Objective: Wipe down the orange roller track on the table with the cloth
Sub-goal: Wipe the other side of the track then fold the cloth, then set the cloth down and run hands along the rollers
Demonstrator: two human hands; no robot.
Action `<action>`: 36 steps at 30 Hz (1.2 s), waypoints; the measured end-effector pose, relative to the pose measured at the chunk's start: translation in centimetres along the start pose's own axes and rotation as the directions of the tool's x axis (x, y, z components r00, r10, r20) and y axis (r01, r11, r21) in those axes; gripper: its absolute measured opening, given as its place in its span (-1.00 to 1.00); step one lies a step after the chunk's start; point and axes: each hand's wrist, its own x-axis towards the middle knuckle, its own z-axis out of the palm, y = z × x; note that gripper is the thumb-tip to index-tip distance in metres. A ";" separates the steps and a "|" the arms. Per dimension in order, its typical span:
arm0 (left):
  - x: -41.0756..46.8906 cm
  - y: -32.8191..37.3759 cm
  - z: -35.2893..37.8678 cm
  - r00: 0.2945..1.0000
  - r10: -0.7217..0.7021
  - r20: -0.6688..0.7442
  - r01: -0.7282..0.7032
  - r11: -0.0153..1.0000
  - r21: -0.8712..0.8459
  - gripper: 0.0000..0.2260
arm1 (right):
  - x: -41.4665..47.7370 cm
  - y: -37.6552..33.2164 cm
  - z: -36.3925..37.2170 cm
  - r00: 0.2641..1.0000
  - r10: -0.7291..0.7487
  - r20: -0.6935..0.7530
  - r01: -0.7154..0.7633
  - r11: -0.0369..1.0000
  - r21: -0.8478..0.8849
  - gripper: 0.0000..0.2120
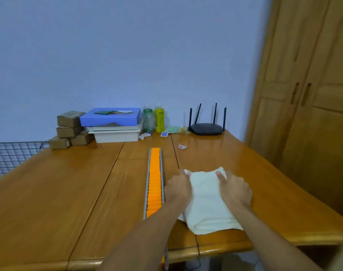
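One orange roller track [154, 182] lies on a wooden desk [59, 182], running straight away from the viewer down the middle. Its orange rollers sit between two grey side rails. Its near end passes under the left forearm and reaches the desk's front edge.

Just right of the track lies a folded white cloth [206, 200], flat on the desk and not touching the rollers. Both hands rest on the cloth's far part. The left hand [178, 187] holds the far left corner, with the thumb on top and the fingers curled over the edge, so its grip is closed on the cloth. The right hand [235, 189] holds the far right corner in the same way, thumb on top, its grip also closed on the cloth. The bare forearms stretch from the bottom of the view.

Farther back, a small pink loop [182, 147] lies alone on the desk, right of the track's far end. Along the wall at the desk's far edge stand, from left to right: a pile of brown cardboard boxes [68, 130], a blue box [110, 117] atop stacked white trays [115, 134], a green bottle [148, 120], a yellow bottle [160, 120], and a black router [206, 129] with four upright antennas. A small blue card pack [164, 134] lies before the bottles. A wire mesh [10, 155] shows at far left, and a wooden wardrobe [313, 94] fills the right side.
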 end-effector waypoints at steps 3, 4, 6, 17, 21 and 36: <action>0.3 -0.3 0.3 0.999 0.028 0.016 -0.029 0.998 0.063 -0.64 | 0.3 -0.3 0.5 0.999 -0.046 0.007 0.047 0.994 -0.101 -0.48; 0.5 -0.4 0.5 0.999 0.035 0.027 -0.037 0.996 0.081 -0.65 | 0.5 -0.4 0.5 0.998 -0.051 0.024 0.053 0.991 -0.123 -0.49; 0.9 -0.7 0.9 0.997 0.038 0.063 -0.045 0.992 0.115 -0.67 | 0.8 -0.6 0.6 0.997 -0.049 0.055 0.057 0.986 -0.157 -0.51; 6.5 -7.7 -4.4 0.984 0.155 -0.086 -0.150 0.987 0.060 -0.91 | 3.9 -0.1 1.8 0.996 -0.042 0.083 0.061 0.967 -0.249 -0.51; 8.5 -12.5 -5.1 0.992 0.095 -0.086 -0.099 0.994 -0.044 -0.95 | 6.0 -1.3 3.0 0.994 -0.094 0.058 0.106 0.951 -0.292 -0.54; 13.6 -15.2 -0.5 0.995 -0.102 -0.006 0.084 0.844 -0.530 -0.78 | 12.0 -16.6 11.8 0.827 -0.482 0.290 0.392 0.864 0.317 -0.50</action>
